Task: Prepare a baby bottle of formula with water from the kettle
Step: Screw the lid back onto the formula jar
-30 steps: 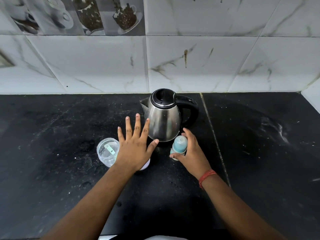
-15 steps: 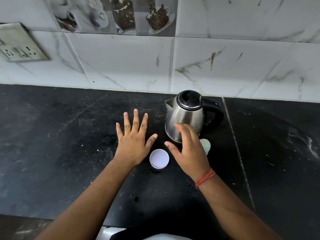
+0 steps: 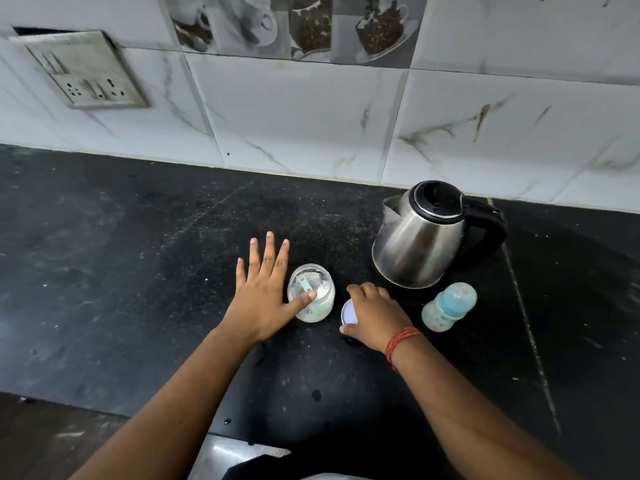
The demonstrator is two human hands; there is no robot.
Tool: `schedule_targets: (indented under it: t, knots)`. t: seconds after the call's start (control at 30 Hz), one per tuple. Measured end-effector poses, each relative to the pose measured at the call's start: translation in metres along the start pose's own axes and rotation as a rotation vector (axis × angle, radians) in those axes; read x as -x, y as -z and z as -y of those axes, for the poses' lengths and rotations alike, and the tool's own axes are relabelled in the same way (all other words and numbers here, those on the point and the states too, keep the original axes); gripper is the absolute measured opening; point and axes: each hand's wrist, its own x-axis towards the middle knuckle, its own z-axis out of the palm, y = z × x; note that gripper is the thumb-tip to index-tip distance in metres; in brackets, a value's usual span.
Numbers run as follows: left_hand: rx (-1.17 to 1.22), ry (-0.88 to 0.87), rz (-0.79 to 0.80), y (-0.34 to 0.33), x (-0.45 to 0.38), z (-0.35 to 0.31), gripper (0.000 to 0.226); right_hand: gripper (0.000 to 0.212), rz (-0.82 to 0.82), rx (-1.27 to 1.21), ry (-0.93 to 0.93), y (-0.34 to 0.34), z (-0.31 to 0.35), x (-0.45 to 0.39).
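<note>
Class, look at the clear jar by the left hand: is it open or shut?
Open. The clear jar has no lid, and a green scoop shows through its mouth.

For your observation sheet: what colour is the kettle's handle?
Black, on the kettle handle, seen in the head view.

A home kitchen is shown: a black stone bench is backed by white marble-patterned wall tiles, with coffee-cup picture tiles at top centre, a switch-and-socket plate upper left, and a stainless-steel electric kettle right of centre.
</note>
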Motion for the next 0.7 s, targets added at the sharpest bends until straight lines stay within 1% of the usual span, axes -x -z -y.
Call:
schedule_targets:
  t: [0.1, 0.2, 0.3, 0.5, 0.53, 0.63, 0.67, 0.7]
  knots:
    - [0.067, -0.026, 0.073, -0.006, 0.000, 0.006, 0.121, 0.086, 0.060, 0.041, -0.050, -0.003, 0.004, -0.003]
    - [0.161, -0.039, 0.137, -0.014, -0.002, 0.009, 0.131, 0.085, 0.065, 0.053, -0.071, -0.005, 0.007, -0.004]
    - [0.254, -0.024, 0.165, -0.021, -0.006, 0.009, 0.137, 0.081, 0.032, 0.029, -0.075, -0.005, 0.007, -0.003]
    - [0.442, -0.002, 0.162, -0.041, -0.010, 0.013, 0.139, 0.078, -0.062, -0.093, -0.059, 0.002, 0.006, 0.007]
    - [0.488, 0.010, 0.148, -0.045, -0.009, 0.012, 0.137, 0.077, -0.074, -0.110, -0.053, 0.004, 0.005, 0.009]
    - [0.599, 0.043, 0.098, -0.050, -0.006, 0.006, 0.121, 0.072, -0.097, -0.157, -0.034, 0.009, 0.003, 0.015]
    - [0.624, 0.046, 0.081, -0.051, -0.005, 0.004, 0.115, 0.071, -0.111, -0.179, -0.030, 0.011, 0.003, 0.018]
    - [0.642, 0.052, 0.060, -0.051, -0.005, 0.002, 0.103, 0.070, -0.127, -0.204, -0.026, 0.012, 0.002, 0.020]
